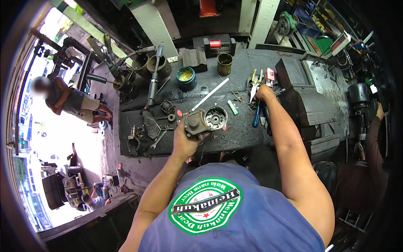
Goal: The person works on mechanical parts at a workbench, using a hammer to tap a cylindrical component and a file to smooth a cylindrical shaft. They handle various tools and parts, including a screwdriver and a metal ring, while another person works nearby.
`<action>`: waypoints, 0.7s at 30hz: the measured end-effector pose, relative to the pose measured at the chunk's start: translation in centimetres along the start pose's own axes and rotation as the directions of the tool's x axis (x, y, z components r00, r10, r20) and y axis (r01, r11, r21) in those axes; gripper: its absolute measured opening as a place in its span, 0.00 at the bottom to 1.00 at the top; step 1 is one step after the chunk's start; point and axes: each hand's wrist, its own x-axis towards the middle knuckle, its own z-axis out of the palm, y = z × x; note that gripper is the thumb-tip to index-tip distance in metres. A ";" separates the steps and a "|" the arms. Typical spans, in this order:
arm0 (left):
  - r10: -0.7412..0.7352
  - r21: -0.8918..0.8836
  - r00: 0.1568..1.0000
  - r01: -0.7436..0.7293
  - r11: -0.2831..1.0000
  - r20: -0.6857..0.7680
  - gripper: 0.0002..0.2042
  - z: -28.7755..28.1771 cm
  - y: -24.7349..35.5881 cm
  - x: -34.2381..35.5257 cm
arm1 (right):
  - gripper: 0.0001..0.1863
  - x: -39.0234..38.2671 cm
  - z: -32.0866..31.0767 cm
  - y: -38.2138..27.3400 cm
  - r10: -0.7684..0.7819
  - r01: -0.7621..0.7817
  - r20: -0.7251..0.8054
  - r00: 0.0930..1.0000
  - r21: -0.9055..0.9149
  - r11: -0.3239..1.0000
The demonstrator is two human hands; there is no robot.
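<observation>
My left hand grips a grimy metal housing above the near edge of the workbench. Against the housing's right side is a round metal end cover, its ribbed inside facing up. Further right, my right hand is down among hand tools with its fingers curled; what they hold, if anything, is hidden. Beside it lie pliers with yellow grips and a blue-handled tool. A small green-and-white tube lies between my hands.
Left of the housing are a wrench and small metal parts. Behind stand a blue tub of yellowish grease, a rusty can and large metal cylinders. Another person stands at left; another person's arm shows at right.
</observation>
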 end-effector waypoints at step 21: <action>-0.165 0.053 0.986 0.166 0.985 -0.018 0.53 -3.1 -1.4 -3.8 | 0.31 -9.8 -3.1 -2.3 0.265 0.302 -0.785 0.559 0.491 0.817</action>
